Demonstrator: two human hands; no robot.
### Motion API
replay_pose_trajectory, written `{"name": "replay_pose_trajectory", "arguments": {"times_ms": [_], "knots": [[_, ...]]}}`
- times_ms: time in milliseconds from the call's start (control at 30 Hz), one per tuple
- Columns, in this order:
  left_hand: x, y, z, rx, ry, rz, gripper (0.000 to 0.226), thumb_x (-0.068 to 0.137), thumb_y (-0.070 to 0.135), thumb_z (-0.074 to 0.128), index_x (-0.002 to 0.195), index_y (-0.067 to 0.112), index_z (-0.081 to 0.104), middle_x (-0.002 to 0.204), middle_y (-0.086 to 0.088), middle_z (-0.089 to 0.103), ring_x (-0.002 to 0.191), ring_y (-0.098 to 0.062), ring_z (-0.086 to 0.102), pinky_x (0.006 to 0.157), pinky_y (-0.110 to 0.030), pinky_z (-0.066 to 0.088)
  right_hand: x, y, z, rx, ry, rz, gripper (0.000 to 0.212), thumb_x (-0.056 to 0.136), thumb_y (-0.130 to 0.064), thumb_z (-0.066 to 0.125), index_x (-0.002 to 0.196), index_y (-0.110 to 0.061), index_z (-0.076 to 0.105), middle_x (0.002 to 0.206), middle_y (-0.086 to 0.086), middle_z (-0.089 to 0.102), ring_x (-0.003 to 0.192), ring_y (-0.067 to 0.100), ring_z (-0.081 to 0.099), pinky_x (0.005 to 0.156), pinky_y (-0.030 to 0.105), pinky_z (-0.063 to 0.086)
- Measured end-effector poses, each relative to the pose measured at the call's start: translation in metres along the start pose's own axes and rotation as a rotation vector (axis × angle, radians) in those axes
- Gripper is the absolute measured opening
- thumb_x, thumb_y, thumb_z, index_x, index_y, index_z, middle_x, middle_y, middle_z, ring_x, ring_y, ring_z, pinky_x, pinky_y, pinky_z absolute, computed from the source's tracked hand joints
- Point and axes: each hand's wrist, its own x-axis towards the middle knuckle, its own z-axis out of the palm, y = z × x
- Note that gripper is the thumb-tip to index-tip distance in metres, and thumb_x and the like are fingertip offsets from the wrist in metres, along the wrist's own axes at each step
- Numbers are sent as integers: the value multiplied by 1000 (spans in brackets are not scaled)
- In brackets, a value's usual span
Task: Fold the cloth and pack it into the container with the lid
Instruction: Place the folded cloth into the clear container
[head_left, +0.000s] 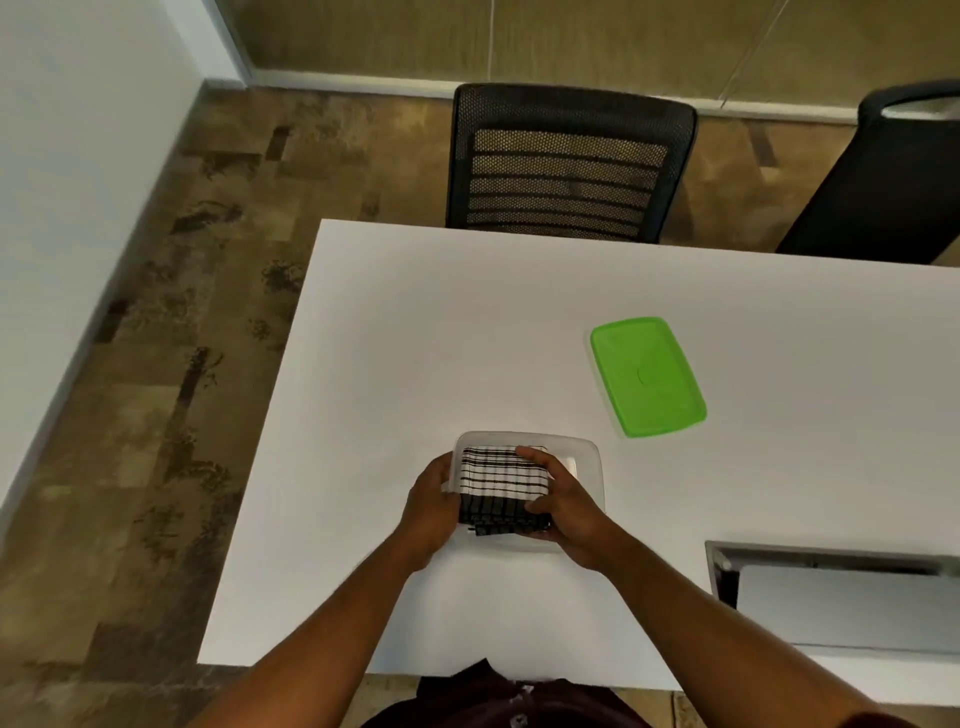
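Holding item one, the folded cloth (501, 486), checked black and white, part-way into item two, the clear plastic container (589, 467); its far end lies inside, its near dark edge rides over the near rim. The left hand (430, 512) grips the cloth's left side beside the container wall, fingers curled under. The right hand (563, 501) pinches the right side, fingers curled over the top, thumb along the near edge.

Handling, by judgement: the cloth is light and soft and apt to spring open, so best held at both ends of the fold and pressed flat from above. The container is light, thin-walled and likely to slide on the smooth white table (415, 322); steady it by a wall.

Item three: the green lid (647, 376), lying flat, well apart to the right, not yet fitted.

Also present: mesh-backed chair (569, 166) beyond the table; cable hatch (831, 558) at right.
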Motion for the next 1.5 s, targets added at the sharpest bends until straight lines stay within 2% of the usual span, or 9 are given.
{"name": "replay_pose_trajectory", "arguments": {"times_ms": [200,300,400,533,667,967,1167,1367,1500], "knots": [[-16,-15,8,-19,26,6,46,92,27,66,137,26,53,130,6,64,117,-15,62,101,-42,54,-8,20,3,-112,14,31,76,88,17,45,130,-47,52,135,0,56,119,27,57,90,48,59],[-20,-17,9,-24,25,-17,49,90,21,68,137,23,53,130,4,64,117,-16,61,103,-43,53,-10,13,4,-479,-20,-17,71,93,9,45,138,-45,39,132,2,53,114,22,58,81,29,58],[-24,-21,9,1,43,-7,51,89,12,62,137,22,53,134,2,62,119,-15,59,104,-40,51,-11,11,3,-878,22,-100,70,95,-7,51,151,-41,28,132,16,48,122,32,53,104,42,50],[-26,-20,6,48,80,30,52,91,8,60,141,21,51,136,2,59,121,-16,56,105,-39,49,-13,16,-1,-983,209,-125,82,88,-12,61,156,-33,19,124,18,55,109,35,62,95,43,53],[-27,-19,6,63,67,45,49,94,16,61,142,22,50,135,0,61,120,-20,59,102,-42,52,-11,26,-4,-1008,294,-158,66,86,-6,64,147,-11,38,134,12,61,124,31,58,101,37,48],[-28,-20,6,68,76,29,47,95,11,59,141,19,49,139,-2,57,125,-21,55,103,-36,49,-10,33,-6,-984,282,-188,68,85,-17,75,145,-9,43,138,12,57,127,29,55,107,38,45],[-25,-5,-1,155,136,54,53,97,14,59,147,16,42,150,-4,47,135,-23,49,110,-35,42,-24,13,-22,-875,514,-288,26,88,-10,65,113,-8,73,115,8,74,111,26,68,97,31,49],[-10,35,-5,200,145,169,44,97,13,58,141,16,52,145,-1,53,134,-20,50,112,-37,41,-38,-29,-51,-545,595,-365,22,84,-2,62,98,-9,77,89,9,79,90,26,74,95,45,56],[8,62,8,174,158,184,39,96,10,58,135,14,56,139,-3,59,128,-20,55,110,-33,42,-34,-51,-75,-405,627,-349,16,86,-5,68,100,-9,75,92,12,78,93,28,74,96,49,56]]}}
